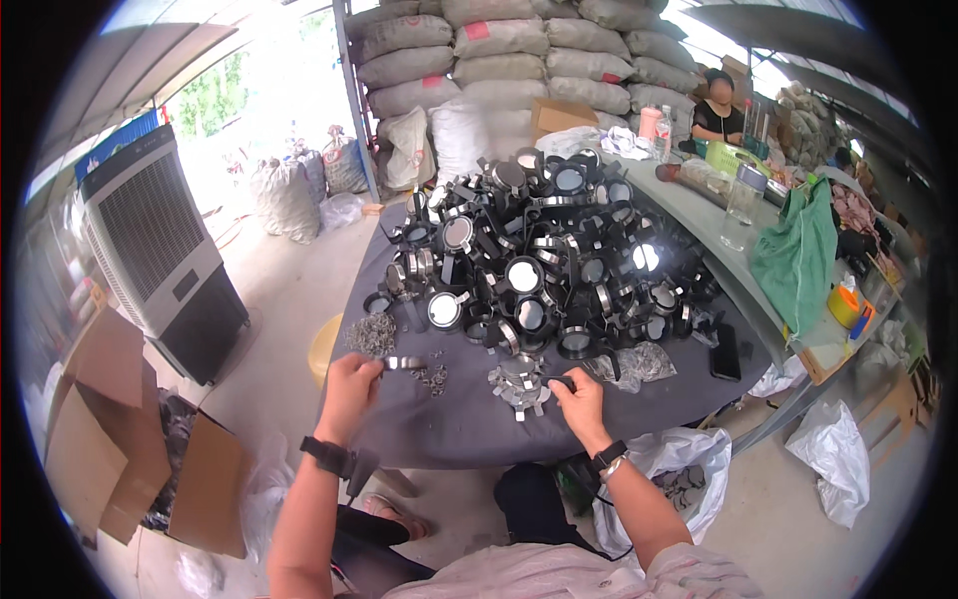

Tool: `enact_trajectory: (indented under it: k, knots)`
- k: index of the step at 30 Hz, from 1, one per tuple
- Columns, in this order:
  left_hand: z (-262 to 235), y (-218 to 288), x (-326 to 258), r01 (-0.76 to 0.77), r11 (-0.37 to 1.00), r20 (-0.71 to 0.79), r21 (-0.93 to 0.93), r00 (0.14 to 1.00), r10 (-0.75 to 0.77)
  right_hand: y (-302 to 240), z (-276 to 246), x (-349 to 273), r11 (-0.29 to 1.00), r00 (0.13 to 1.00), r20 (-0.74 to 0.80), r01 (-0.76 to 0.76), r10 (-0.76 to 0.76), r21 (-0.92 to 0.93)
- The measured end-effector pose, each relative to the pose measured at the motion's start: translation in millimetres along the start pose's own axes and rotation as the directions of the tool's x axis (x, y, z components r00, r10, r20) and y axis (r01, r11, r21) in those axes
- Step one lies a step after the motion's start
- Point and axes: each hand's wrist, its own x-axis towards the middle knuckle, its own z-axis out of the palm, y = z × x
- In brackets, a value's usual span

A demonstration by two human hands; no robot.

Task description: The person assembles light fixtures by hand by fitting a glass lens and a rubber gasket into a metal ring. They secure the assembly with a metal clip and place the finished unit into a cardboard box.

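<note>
My left hand (pixel 349 397) is closed, with a silver metal band (pixel 404 363) pinched between thumb and fingers over the table's near left part. Right of it, my right hand (pixel 581 403) pinches a small dark piece (pixel 561 381) whose kind I cannot make out. That hand is beside a small heap of flat silver metal pieces (pixel 519 383). Just beyond both hands rises a large pile of black round parts with silver rims (pixel 524 276). Small metal bits (pixel 371 334) lie heaped near my left hand, with a few loose ones (pixel 433 379) to their right.
A bag of small parts (pixel 644 363) and a black phone (pixel 725 352) lie on the table's right. An air cooler (pixel 150 240) and open carton (pixel 205 489) stand left. A white sack (pixel 714 459) sits below the near edge. Another person (pixel 720 115) sits far right.
</note>
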Motion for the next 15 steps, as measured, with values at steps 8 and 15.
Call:
enact_trajectory:
  k: [8, 15]
  knots:
    - [108.5, 111.5, 66.4, -0.156, 0.974, 0.243, -0.165, 0.951, 0.193, -11.9, -1.9, -4.5, 0.969, 0.989, -0.009, 0.143, -0.148, -0.200]
    - [215.0, 144.5, 156.8, -0.071, 0.967, 0.278, -0.243, 0.950, 0.139, -16.2, 1.0, -5.5, 0.947, 0.973, 0.024, 0.231, -0.232, -0.224]
